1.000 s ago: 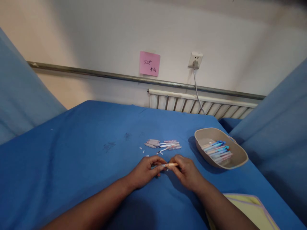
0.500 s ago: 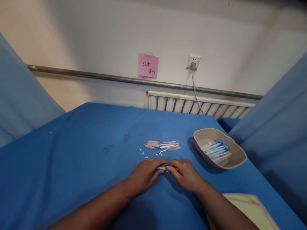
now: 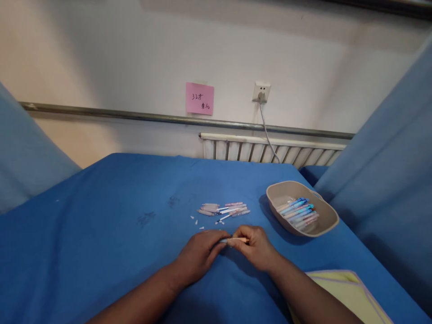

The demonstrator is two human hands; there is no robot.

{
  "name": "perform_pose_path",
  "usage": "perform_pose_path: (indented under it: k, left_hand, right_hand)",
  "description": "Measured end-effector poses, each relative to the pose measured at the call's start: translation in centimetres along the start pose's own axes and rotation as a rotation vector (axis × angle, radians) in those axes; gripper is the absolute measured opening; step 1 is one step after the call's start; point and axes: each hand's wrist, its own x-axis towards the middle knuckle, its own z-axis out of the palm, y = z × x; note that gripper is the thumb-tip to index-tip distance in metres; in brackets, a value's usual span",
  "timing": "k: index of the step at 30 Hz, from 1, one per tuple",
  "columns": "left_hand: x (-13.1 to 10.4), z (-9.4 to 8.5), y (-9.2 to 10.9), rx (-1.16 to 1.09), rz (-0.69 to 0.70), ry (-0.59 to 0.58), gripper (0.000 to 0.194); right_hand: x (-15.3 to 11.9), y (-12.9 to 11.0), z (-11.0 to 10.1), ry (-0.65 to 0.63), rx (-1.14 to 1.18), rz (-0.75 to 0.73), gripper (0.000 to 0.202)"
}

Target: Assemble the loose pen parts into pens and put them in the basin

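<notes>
Low over the blue cloth (image 3: 111, 225), my left hand (image 3: 204, 249) is closed on the pale blue end of a pen (image 3: 223, 241). My right hand (image 3: 253, 246) pinches the same pen near its middle, and an orange-tan length shows past the fingers. The fingertips of both hands nearly touch. Just beyond them lie a group of pale pen barrels (image 3: 208, 209) and, to its right, pinkish parts with white refills (image 3: 231, 211). Several small white tips (image 3: 196, 222) are scattered on the cloth in front of the barrels.
A beige basket (image 3: 329, 220) holding blue and pink pens (image 3: 300, 211) stands at the right. Yellow cloth (image 3: 340, 292) with a purple edge lies at the lower right. Blue curtains hang on both sides. Behind are a radiator (image 3: 232, 150) and a metal rail (image 3: 151, 118).
The fingers of my right hand have shifted along onto the pen, and its orange-tan part now shows. The view has shifted slightly, moving the whole scene left.
</notes>
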Motion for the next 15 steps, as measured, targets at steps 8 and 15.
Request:
perform_pose_path:
  k: [8,15]
  left_hand:
    - [0.8,0.2,0.4,-0.706,-0.198,-0.119,0.028]
    - [0.8,1.6,0.9,-0.951,-0.295,-0.151,0.032]
  right_hand:
    - [0.4,-1.3,0.2,-0.049,0.540,-0.103,0.026]
    - [0.1,-1.0,1.5,0.112,0.412,-0.020,0.029]
